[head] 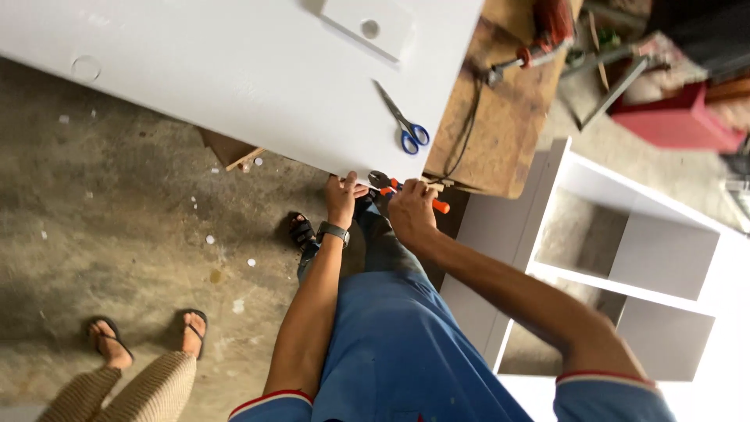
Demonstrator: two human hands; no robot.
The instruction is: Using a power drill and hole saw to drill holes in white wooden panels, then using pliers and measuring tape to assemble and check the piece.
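My right hand (410, 212) grips orange-handled pliers (384, 182) whose dark jaws sit at the near edge of a large white board (234, 78). My left hand (341, 197), with a dark watch at the wrist, presses against that same edge just left of the pliers, thumb on the board. What the jaws bite on is too small to tell. Blue-handled scissors (405, 125) lie on the board a little beyond my hands.
A brown wooden bench (508, 117) with a power drill (539, 35) lies right of the board. A white shelf unit (625, 258) stands at right. Another person's sandalled feet (148, 336) are on the concrete floor at lower left. A small white panel (367, 27) rests on the board.
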